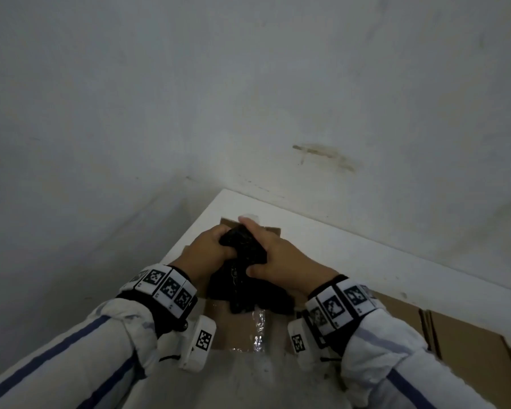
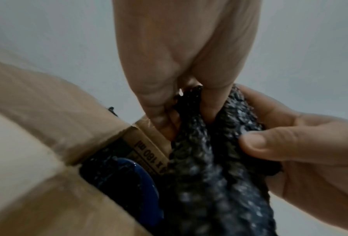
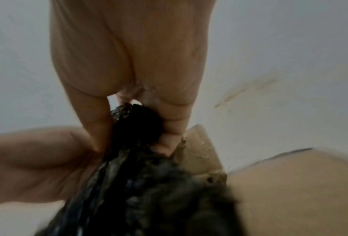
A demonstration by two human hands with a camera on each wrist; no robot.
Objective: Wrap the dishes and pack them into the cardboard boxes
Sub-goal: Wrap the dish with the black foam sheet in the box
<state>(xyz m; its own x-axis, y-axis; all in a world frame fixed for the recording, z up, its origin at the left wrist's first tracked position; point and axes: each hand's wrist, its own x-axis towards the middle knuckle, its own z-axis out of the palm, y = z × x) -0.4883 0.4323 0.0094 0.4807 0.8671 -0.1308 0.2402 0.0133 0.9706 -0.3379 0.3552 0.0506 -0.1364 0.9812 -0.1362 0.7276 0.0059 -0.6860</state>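
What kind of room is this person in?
Probably a plain room being packed up, maybe for moving. The bare white wall meets a white table, where both hands hold black bubble wrap over an open cardboard box.

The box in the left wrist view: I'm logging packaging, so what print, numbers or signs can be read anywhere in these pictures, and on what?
"x 160 ml" on the box inner flap, seen upside down; whatever comes before it is hidden.
Smaller print beside it on the same flap: too blurred to read.
Black-and-white square markers on the wrist bands: coded patterns, no words.
Right wrist view: no text.
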